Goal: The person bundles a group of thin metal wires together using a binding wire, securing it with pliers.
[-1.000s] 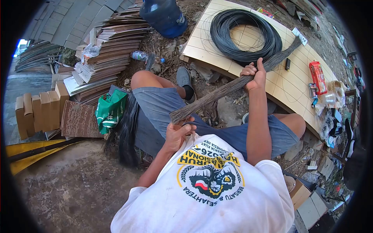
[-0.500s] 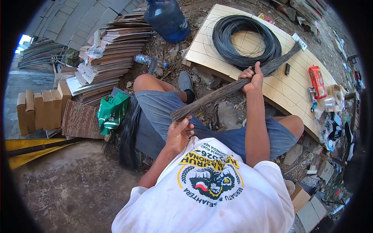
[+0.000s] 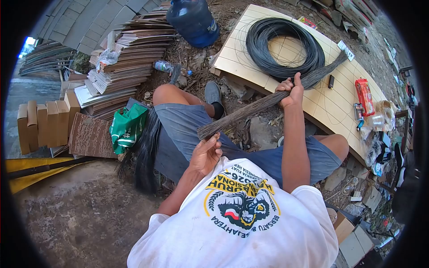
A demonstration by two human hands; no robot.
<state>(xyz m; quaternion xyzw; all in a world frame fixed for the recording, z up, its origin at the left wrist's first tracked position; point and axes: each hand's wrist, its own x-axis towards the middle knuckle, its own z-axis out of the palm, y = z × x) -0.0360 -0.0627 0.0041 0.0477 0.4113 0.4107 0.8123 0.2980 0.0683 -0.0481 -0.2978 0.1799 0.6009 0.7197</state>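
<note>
A long bundle of thin dark wire (image 3: 250,111) slants across my lap, its blunt cut end low on the left and its far end over the board. My right hand (image 3: 291,91) is closed around the middle of it, thumb pointing up. Just under the blunt end, my left hand (image 3: 207,153) has its fingers curled in a pinch against the strand tips; exactly which strands it grips is hidden. Beyond my right hand, a coil of black wire (image 3: 254,44) lies on the pale grid-lined board (image 3: 330,102).
A dark lighter-like item (image 3: 331,81) and a red packet (image 3: 365,97) lie on the board. To the left are stacked tiles (image 3: 120,67), a green bag (image 3: 127,127) and black fibres (image 3: 149,156). A blue water jug (image 3: 193,24) stands ahead.
My left hand's fingers have curled in closer at the bundle's blunt end. My right hand keeps its hold, and the bundle has barely shifted.
</note>
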